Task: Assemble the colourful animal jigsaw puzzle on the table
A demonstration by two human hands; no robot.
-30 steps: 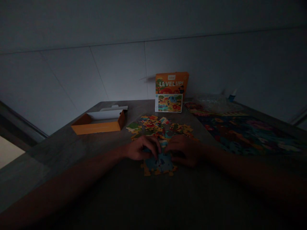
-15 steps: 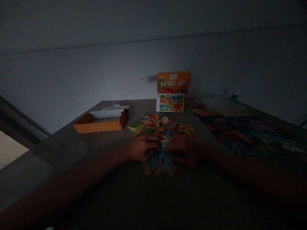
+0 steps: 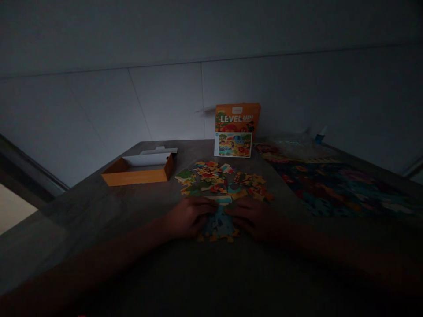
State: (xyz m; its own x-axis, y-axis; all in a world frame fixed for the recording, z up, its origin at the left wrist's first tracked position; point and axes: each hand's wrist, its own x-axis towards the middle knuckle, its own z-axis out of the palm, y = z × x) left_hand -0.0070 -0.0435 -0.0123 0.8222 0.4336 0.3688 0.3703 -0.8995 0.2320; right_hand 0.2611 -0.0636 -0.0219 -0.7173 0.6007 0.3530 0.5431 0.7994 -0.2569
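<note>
Left hand, right hand, and a blue jigsaw section between them!

Here we are, just below the centre of the frame, where the joined section lies on the grey table, knobbly yellow tabs along its near edge. In from the left comes the left hand, fingers bent over the section's upper left; opposite, the right hand, fingertips at its upper right. Is either one pinching a piece? In this gloom I can't tell; the fingertips are too dark.

Right beyond the knuckles, a spread of loose jigsaw pieces, green, red and yellow, some overlapping. Over on the left sits an open orange box tray. Upper middle, the orange "LEVEL UP!" box stands upright, a white-bordered picture card in front of it. And out right, a dark, colourful picture sheet lies flat, with clear plastic wrapping and a small blue bottle near its far end.
</note>
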